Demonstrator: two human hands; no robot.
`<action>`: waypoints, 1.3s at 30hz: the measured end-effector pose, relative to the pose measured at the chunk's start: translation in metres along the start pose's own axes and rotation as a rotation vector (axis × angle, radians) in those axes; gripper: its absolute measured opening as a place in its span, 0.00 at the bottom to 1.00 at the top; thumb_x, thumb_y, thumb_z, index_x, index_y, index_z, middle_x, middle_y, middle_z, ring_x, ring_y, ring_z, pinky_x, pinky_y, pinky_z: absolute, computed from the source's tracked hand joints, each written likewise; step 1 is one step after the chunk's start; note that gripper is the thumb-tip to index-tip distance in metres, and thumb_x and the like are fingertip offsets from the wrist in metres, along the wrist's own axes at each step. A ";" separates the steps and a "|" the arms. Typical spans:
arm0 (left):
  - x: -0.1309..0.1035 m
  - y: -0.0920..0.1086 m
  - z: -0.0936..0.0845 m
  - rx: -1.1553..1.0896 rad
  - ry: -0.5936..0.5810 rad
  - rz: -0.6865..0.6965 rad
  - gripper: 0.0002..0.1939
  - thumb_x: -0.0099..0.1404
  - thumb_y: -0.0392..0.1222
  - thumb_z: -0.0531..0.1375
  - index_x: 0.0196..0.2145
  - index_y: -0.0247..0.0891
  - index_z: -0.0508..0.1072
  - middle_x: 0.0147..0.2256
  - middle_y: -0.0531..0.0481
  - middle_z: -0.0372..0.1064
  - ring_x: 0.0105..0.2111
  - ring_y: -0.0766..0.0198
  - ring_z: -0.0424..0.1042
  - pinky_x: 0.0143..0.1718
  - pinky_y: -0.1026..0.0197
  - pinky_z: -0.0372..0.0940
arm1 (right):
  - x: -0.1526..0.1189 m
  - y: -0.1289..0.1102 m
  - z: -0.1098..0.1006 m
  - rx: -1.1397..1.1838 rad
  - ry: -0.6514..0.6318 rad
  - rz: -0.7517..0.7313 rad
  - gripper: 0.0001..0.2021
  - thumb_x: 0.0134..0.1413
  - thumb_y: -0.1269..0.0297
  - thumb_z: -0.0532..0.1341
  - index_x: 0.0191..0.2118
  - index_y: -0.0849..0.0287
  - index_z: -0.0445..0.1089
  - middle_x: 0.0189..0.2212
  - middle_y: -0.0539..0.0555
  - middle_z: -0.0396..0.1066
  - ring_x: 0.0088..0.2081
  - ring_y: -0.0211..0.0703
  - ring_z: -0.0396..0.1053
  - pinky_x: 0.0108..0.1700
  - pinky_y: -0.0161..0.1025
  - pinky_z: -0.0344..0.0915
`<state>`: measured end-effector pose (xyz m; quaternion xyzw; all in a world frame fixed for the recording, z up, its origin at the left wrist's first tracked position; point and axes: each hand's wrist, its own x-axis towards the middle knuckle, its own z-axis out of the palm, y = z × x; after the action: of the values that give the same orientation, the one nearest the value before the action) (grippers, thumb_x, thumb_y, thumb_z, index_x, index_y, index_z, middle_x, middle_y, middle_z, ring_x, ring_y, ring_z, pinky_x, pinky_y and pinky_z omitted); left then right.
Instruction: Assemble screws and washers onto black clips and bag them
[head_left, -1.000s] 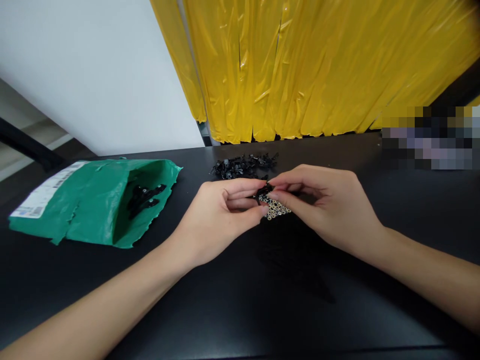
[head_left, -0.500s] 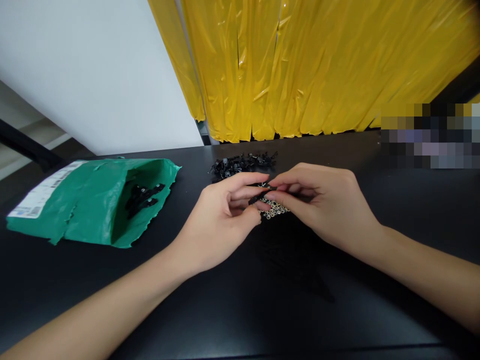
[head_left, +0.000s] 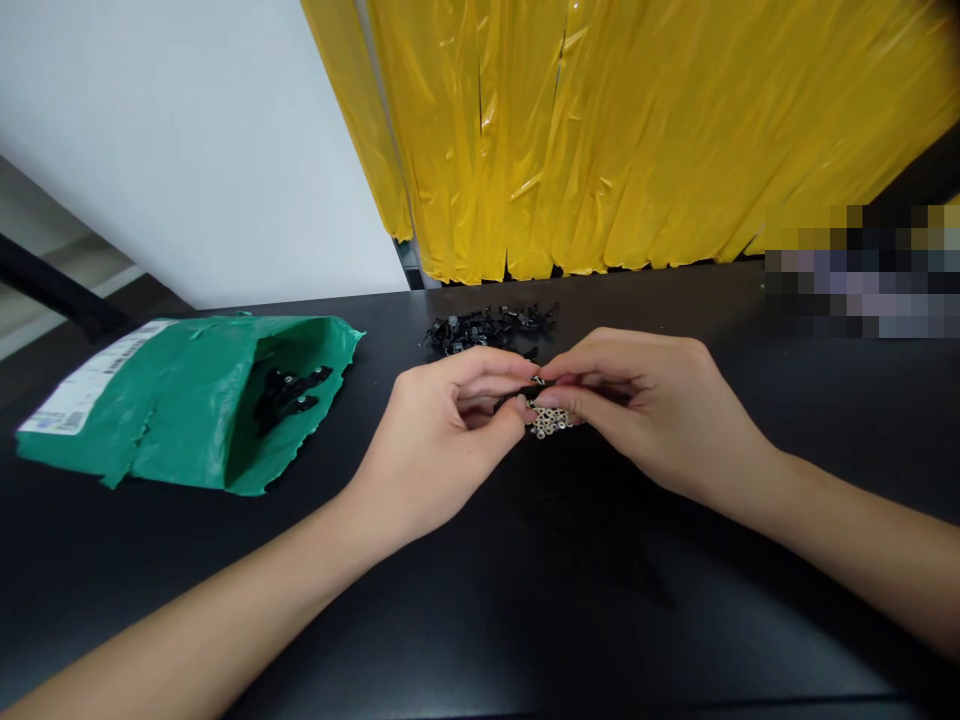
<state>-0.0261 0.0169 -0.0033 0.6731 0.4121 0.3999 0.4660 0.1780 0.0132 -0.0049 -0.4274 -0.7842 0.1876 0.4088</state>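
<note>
Fingertips of my left hand (head_left: 442,440) and my right hand (head_left: 652,405) meet over the middle of the black table (head_left: 480,620). Between them is a small black part (head_left: 514,396), partly hidden by the fingers, which both hands grip. A tiny silvery piece (head_left: 538,380) shows at the fingertips. Just below the fingers lies a pile of small metal rings or nuts (head_left: 551,424). Behind my left hand is a heap of small black parts (head_left: 487,328).
On the left lies an open green bag (head_left: 187,410) with several black pieces (head_left: 289,392) inside. Yellow plastic strips (head_left: 600,140) hang behind the table, beside a white panel (head_left: 202,140). A blurred patch covers the far right.
My left thumb has moved up and inward, nearer the right fingertips. The silvery piece shows more clearly between the fingers.
</note>
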 end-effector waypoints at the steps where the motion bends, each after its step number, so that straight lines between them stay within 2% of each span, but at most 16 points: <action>1: 0.000 0.001 0.000 -0.001 0.003 0.003 0.08 0.67 0.34 0.66 0.45 0.38 0.78 0.39 0.52 0.84 0.38 0.64 0.83 0.42 0.66 0.77 | 0.000 0.000 -0.001 -0.003 -0.013 0.001 0.03 0.61 0.71 0.70 0.40 0.57 0.81 0.33 0.49 0.78 0.32 0.37 0.74 0.35 0.36 0.68; 5: -0.001 0.003 0.000 0.002 0.015 0.017 0.06 0.66 0.34 0.66 0.42 0.37 0.79 0.37 0.53 0.84 0.37 0.66 0.83 0.41 0.68 0.76 | 0.001 0.001 -0.005 -0.023 -0.059 0.004 0.04 0.62 0.71 0.69 0.40 0.56 0.81 0.34 0.49 0.78 0.34 0.36 0.74 0.36 0.35 0.68; 9: -0.001 0.005 -0.001 0.033 0.025 0.021 0.04 0.65 0.33 0.66 0.38 0.37 0.79 0.34 0.54 0.83 0.34 0.68 0.82 0.37 0.71 0.75 | 0.002 0.003 -0.009 -0.064 -0.139 -0.020 0.04 0.64 0.71 0.67 0.40 0.56 0.81 0.34 0.49 0.78 0.35 0.37 0.75 0.38 0.35 0.67; 14: -0.002 0.004 -0.003 0.057 0.042 0.029 0.03 0.64 0.35 0.68 0.38 0.37 0.79 0.32 0.51 0.83 0.33 0.63 0.83 0.36 0.67 0.76 | 0.003 0.003 -0.011 -0.096 -0.187 -0.038 0.05 0.65 0.70 0.65 0.38 0.57 0.79 0.33 0.50 0.77 0.34 0.39 0.73 0.37 0.36 0.66; 17: 0.000 0.004 -0.005 0.040 0.047 0.020 0.04 0.64 0.37 0.69 0.36 0.37 0.79 0.32 0.50 0.83 0.33 0.61 0.83 0.35 0.64 0.77 | 0.003 0.003 -0.011 -0.048 -0.206 0.000 0.06 0.66 0.68 0.63 0.38 0.57 0.78 0.33 0.50 0.76 0.33 0.39 0.72 0.35 0.36 0.65; 20: 0.001 0.003 -0.006 -0.033 0.059 -0.003 0.07 0.63 0.37 0.70 0.39 0.36 0.77 0.34 0.49 0.84 0.33 0.60 0.84 0.36 0.63 0.78 | 0.002 0.001 -0.010 0.020 -0.220 0.052 0.06 0.67 0.67 0.63 0.37 0.56 0.78 0.32 0.50 0.76 0.32 0.39 0.71 0.34 0.37 0.64; 23: 0.002 0.003 -0.006 -0.112 0.086 -0.001 0.11 0.64 0.38 0.70 0.43 0.38 0.74 0.36 0.50 0.84 0.34 0.61 0.84 0.39 0.62 0.80 | 0.001 -0.002 -0.009 0.108 -0.206 0.105 0.06 0.66 0.67 0.64 0.36 0.56 0.78 0.31 0.49 0.76 0.32 0.39 0.70 0.33 0.37 0.64; 25: 0.002 0.003 -0.006 -0.125 0.092 0.024 0.10 0.65 0.38 0.71 0.40 0.38 0.74 0.36 0.49 0.84 0.35 0.62 0.84 0.40 0.62 0.80 | 0.001 -0.002 -0.008 0.190 -0.179 0.141 0.06 0.64 0.67 0.65 0.35 0.55 0.78 0.32 0.48 0.76 0.32 0.39 0.70 0.33 0.37 0.65; 28: 0.001 0.006 -0.006 -0.122 0.081 0.061 0.09 0.62 0.35 0.72 0.38 0.37 0.76 0.38 0.49 0.84 0.36 0.63 0.83 0.40 0.65 0.79 | 0.001 -0.001 -0.007 0.289 -0.143 0.175 0.04 0.61 0.66 0.68 0.34 0.55 0.79 0.31 0.47 0.75 0.32 0.38 0.70 0.33 0.35 0.65; 30: 0.000 0.008 -0.007 -0.144 0.052 0.081 0.10 0.61 0.34 0.73 0.40 0.37 0.78 0.40 0.49 0.84 0.39 0.62 0.83 0.40 0.65 0.79 | 0.001 0.000 -0.007 0.322 -0.121 0.181 0.03 0.60 0.66 0.69 0.34 0.56 0.79 0.30 0.47 0.75 0.31 0.38 0.70 0.33 0.35 0.66; 35: 0.001 0.007 -0.010 -0.185 0.001 0.068 0.07 0.67 0.41 0.69 0.42 0.39 0.81 0.40 0.48 0.83 0.39 0.60 0.83 0.37 0.63 0.81 | 0.000 -0.002 -0.006 0.313 -0.076 0.156 0.04 0.61 0.66 0.68 0.34 0.55 0.80 0.30 0.48 0.76 0.31 0.38 0.71 0.33 0.35 0.66; 39: 0.003 0.005 -0.007 -0.177 0.031 0.027 0.14 0.62 0.39 0.73 0.46 0.39 0.80 0.40 0.49 0.82 0.37 0.62 0.81 0.37 0.63 0.80 | -0.002 -0.006 -0.004 0.251 -0.079 0.127 0.06 0.62 0.69 0.66 0.33 0.54 0.80 0.30 0.48 0.76 0.31 0.38 0.71 0.30 0.35 0.64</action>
<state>-0.0309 0.0212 0.0038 0.6284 0.3731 0.4513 0.5121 0.1784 0.0077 0.0001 -0.4139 -0.7416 0.3262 0.4152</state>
